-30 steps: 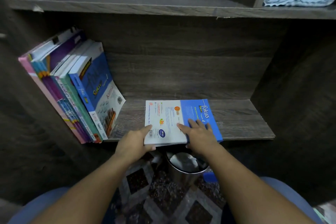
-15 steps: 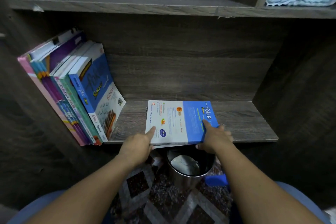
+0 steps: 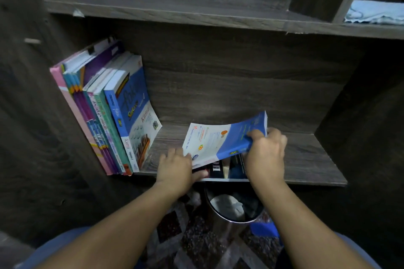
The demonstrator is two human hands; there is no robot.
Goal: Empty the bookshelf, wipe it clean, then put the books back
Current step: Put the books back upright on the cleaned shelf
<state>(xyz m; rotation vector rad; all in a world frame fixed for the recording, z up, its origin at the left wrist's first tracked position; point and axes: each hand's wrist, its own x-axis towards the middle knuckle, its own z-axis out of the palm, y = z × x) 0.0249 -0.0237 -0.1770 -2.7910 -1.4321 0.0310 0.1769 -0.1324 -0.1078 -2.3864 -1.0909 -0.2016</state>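
Glossy blue-white paperback [image 3: 220, 141] bends, tilted over a dark book [image 3: 219, 168] on the wood-grain shelf [image 3: 306, 159]. Right hand [image 3: 265, 157] grips its edge; left hand [image 3: 175, 167] reaches flat-fingered beneath.

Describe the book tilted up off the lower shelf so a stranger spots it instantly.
Find the dark bookshelf's lower shelf, with a row of books leaning at its left end. Right of that row, the right hand grips a soft-cover book by its blue edge. Unlike the leaning ones, it is tilted up, half white, half blue.
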